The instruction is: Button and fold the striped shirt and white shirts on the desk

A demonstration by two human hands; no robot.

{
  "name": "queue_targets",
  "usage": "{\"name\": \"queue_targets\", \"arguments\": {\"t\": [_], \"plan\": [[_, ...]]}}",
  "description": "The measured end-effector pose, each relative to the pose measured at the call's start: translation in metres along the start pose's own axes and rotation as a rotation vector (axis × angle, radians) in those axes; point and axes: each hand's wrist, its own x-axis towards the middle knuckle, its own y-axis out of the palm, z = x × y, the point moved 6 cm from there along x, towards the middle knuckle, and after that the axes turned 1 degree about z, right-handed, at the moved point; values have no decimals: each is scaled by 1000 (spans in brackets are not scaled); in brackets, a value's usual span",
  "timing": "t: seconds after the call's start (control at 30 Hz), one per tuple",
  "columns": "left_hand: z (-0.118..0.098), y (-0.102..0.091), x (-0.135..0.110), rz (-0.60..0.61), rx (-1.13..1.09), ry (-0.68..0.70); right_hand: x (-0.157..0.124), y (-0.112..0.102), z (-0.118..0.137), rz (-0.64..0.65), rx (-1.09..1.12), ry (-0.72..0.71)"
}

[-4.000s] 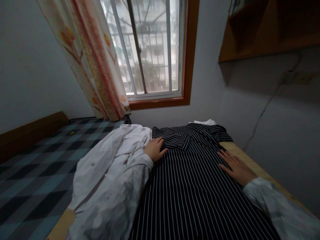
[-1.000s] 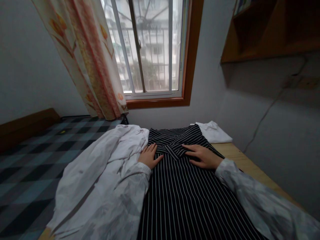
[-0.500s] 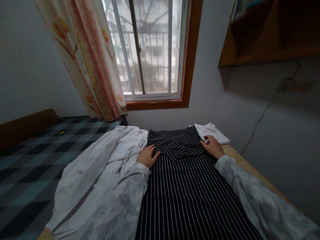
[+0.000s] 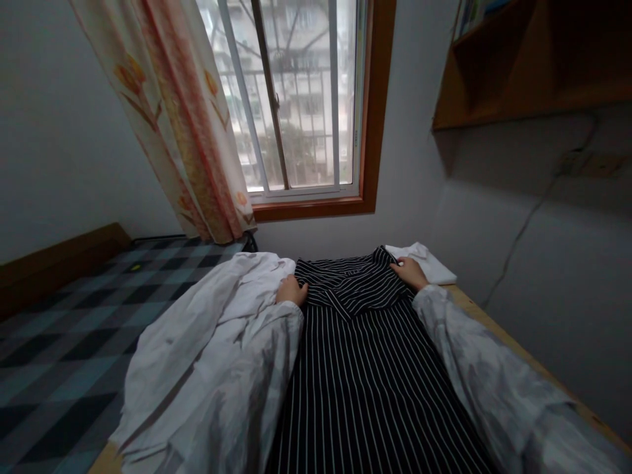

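Observation:
A black shirt with thin white stripes (image 4: 368,368) lies flat on a wooden table (image 4: 498,332), its collar end toward the window. My left hand (image 4: 291,291) grips the shirt's far left corner, fingers curled under the cloth. My right hand (image 4: 407,272) holds the far right corner of the same shirt, next to a folded white garment (image 4: 427,262). Both my arms are in light sleeves stretched along the shirt's two sides.
A crumpled white garment (image 4: 207,349) lies left of the striped shirt, over the table's edge. A bed with a checkered cover (image 4: 74,316) is on the left. Ahead are a window (image 4: 296,99) with a patterned curtain (image 4: 182,118); a wooden shelf (image 4: 523,59) hangs at upper right.
My right hand left the middle of the shirt and went to its far right corner. My left hand slid forward from lying flat to gripping the far left corner.

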Motion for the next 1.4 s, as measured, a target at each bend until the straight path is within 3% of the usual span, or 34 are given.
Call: {"name": "queue_targets", "arguments": {"t": [0.17,0.53,0.7,0.93,1.17,1.4], "plan": [[5,8,8,79,18,16,-2,-13,-13,-82,4,32],[12,4,14,98,-52,-25,-10,-19,-44,16,-22,130],[12,6,15,156,-73,-20,-12,-12,-42,129,17,29],[10,7,12,133,-61,21,-16,-22,-48,-16,-79,51],[9,13,6,173,2,58,-33,-12,-48,29,-186,14],[13,13,0,211,18,70,-44,-18,-48,80,-199,-49]]}}
